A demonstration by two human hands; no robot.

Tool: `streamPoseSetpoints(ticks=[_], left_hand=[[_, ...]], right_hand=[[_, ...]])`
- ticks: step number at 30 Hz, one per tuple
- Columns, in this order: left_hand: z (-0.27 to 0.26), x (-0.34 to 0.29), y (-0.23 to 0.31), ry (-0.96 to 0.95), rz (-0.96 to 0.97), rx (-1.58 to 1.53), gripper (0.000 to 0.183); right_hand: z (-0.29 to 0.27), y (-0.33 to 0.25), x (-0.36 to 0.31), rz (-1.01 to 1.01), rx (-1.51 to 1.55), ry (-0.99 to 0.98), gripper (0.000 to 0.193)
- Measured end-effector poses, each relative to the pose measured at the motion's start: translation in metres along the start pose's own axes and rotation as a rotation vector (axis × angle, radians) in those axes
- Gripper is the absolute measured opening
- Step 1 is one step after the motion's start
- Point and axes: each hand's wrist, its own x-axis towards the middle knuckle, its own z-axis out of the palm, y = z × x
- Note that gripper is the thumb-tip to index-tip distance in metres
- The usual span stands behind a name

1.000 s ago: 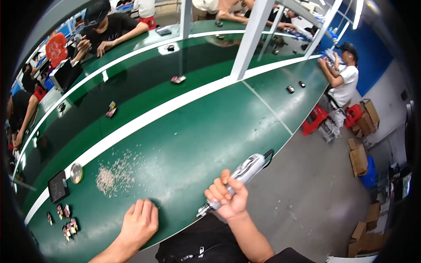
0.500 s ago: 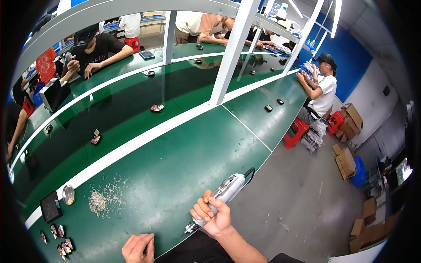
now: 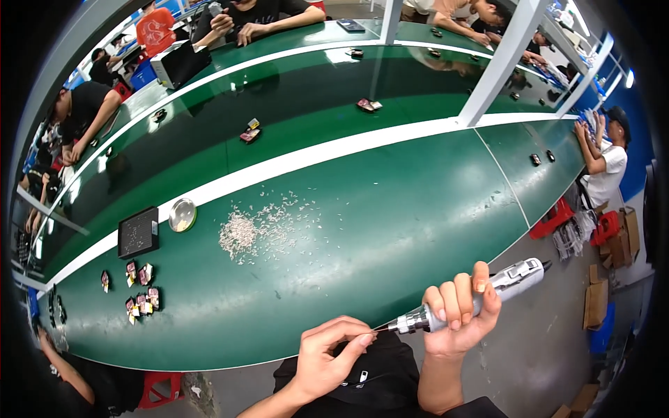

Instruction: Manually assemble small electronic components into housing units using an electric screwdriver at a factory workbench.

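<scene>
Toward the left end of the green workbench [image 3: 390, 237], small dark-and-yellow parts [image 3: 143, 303] lie in clusters, with a black tray [image 3: 138, 233] and a round tin [image 3: 182, 215] by the white strip [image 3: 293, 161] along its far edge; pale bits [image 3: 239, 234] spread rightward. A grey post [image 3: 498, 80] blocks some of the view beyond. At the near edge, the right hand [image 3: 460, 310] wraps the electric screwdriver [image 3: 517, 277], its long axis slanting from upper right, the tip pointing left toward the left hand [image 3: 333, 355], whose fingers pinch together there (what they hold, I cannot tell).
</scene>
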Motion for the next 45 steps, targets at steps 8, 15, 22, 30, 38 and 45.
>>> streamPoseSetpoints(ticks=[8, 15, 22, 30, 38, 45], left_hand=[[-0.002, -0.004, 0.003, 0.009, -0.087, -0.191, 0.012], [-0.002, -0.006, 0.001, -0.033, -0.116, -0.255, 0.012], [0.002, -0.003, 0.003, 0.034, -0.075, -0.054, 0.008], [0.004, 0.002, -0.010, 0.050, 0.209, 0.314, 0.003], [-0.046, 0.023, 0.027, 0.186, 0.108, 0.549, 0.043], [-0.188, 0.156, 0.048, 0.411, 0.119, 1.090, 0.026]], right_hand=[[-0.004, 0.006, -0.003, 0.022, 0.058, 0.012, 0.014], [-0.005, 0.005, -0.008, 0.020, 0.073, -0.005, 0.014], [-0.005, 0.008, -0.010, 0.008, 0.012, -0.031, 0.015], [-0.018, 0.011, -0.002, 0.023, 0.046, -0.031, 0.016], [-0.030, 0.017, 0.005, 0.040, 0.125, 0.024, 0.016], [-0.049, 0.031, 0.006, 0.143, 0.184, 0.194, 0.013]])
